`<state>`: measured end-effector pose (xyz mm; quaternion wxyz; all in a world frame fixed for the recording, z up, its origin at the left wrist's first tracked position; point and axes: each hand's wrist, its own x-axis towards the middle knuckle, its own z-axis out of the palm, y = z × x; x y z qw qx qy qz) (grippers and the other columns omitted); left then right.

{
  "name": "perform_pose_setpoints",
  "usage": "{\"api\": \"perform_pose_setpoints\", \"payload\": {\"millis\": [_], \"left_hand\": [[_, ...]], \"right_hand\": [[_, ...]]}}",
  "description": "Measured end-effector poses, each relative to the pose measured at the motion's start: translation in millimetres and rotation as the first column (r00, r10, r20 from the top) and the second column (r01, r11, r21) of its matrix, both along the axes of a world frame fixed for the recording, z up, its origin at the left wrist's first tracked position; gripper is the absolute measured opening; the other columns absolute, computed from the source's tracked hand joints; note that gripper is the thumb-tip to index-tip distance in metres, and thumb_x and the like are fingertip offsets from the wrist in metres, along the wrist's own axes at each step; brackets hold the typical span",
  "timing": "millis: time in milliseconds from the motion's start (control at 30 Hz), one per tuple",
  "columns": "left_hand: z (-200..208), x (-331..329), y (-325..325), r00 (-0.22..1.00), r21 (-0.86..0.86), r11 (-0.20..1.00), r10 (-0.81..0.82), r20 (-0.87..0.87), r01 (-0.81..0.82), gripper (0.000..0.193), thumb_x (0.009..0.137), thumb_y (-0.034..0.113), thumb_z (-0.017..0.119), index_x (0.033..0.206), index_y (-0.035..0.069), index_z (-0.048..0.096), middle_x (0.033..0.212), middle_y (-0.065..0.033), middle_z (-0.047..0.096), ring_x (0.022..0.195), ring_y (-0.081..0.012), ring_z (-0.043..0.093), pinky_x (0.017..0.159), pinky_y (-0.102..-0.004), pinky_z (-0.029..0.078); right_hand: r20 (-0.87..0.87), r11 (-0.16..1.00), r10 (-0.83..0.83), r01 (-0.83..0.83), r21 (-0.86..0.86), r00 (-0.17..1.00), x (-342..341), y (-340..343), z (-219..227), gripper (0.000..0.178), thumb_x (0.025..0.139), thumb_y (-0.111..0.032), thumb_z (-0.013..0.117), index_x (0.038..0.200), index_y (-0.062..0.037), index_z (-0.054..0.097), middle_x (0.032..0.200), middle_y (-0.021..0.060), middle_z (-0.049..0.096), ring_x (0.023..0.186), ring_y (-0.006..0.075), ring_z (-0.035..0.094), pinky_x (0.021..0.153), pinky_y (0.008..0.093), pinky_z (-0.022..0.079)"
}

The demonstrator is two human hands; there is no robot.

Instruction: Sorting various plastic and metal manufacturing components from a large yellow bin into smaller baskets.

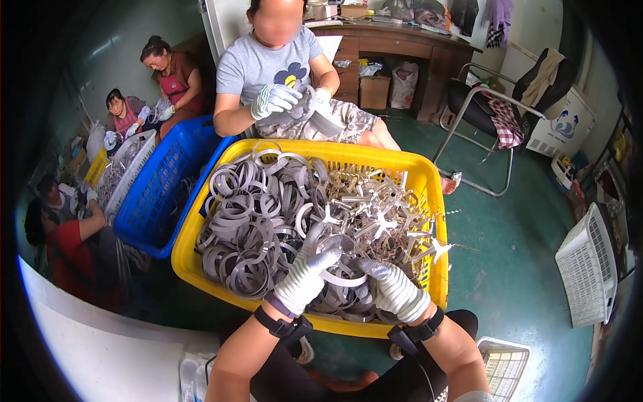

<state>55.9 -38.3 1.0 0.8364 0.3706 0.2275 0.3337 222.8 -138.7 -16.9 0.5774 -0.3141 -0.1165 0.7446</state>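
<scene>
Both my hands wear white striped gloves and meet over the near side of a yellow plastic basket point(177, 258). With bent fingers, my left hand point(305, 271) grips the left side of a grey metal ring point(345, 280). On the ring's right side is my right hand point(396, 289), its fingers curled and its fingertips partly hidden. Many similar grey rings point(248, 231) fill the left part of the basket. Shiny metal pieces with three-armed ends point(383, 226) and thin twisted rods pile up in the right part.
Across the basket sits a person in a grey shirt point(268, 70), gloved hands on grey rings. A blue basket point(151, 208) adjoins on the left, with other people working beyond it. A metal-framed chair point(499, 110) and white basket point(589, 268) stand to the right.
</scene>
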Motion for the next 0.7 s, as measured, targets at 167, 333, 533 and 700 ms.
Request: {"api": "perform_pose_setpoints", "payload": {"millis": [167,333,533,700], "left_hand": [[0,-7,10,0.996,0.058,0.996,0.064,0.066,-0.068,0.067,0.086,0.016,0.071,0.144,0.012,0.038,0.126,-0.0123,0.057,0.118,-0.0215,0.055,0.103,-0.04,0.045],[15,-29,30,0.982,0.087,0.992,0.078,0.174,-0.094,0.048,0.093,0.018,0.061,0.137,0.009,0.045,0.127,-0.0109,0.059,0.12,-0.0236,0.056,0.099,-0.0454,0.049],[-4,-35,39,0.992,0.259,0.959,0.102,0.074,-0.118,0.039,0.091,-0.005,0.055,0.126,0.011,0.062,0.146,-0.007,0.043,0.13,-0.023,0.05,0.102,-0.0395,0.048],[-13,-31,42,0.981,0.207,0.967,0.116,0.154,-0.147,0.043,0.091,0.021,0.066,0.131,0.013,0.053,0.136,-0.0074,0.054,0.12,-0.025,0.054,0.095,-0.0469,0.051]], "right_hand": [[0.393,0.985,0.021,-0.086,0.148,0.919,18,-1,-13,0.04,0.1,-0.035,0.055,0.122,-0.0011,0.062,0.099,0.0088,0.07,0.079,0.0194,0.068,0.076,0.0334,0.055],[0.927,0.786,-0.025,-0.581,-0.212,-0.373,24,11,-29,0.034,0.088,-0.033,0.065,0.11,-0.009,0.069,0.105,0.0154,0.067,0.097,0.035,0.065,0.084,0.0414,0.052],[0.818,0.896,-0.125,-0.418,-0.151,-0.562,-10,57,-65,0.028,0.088,-0.025,0.061,0.107,-0.0056,0.068,0.105,0.02,0.067,0.098,0.0359,0.066,0.085,0.0447,0.054],[0.733,0.795,-0.15,-0.521,-0.309,-0.663,-24,65,-62,0.02,0.083,-0.017,0.06,0.096,-0.0054,0.07,0.092,0.0208,0.071,0.087,0.0357,0.069,0.075,0.046,0.056]]}}
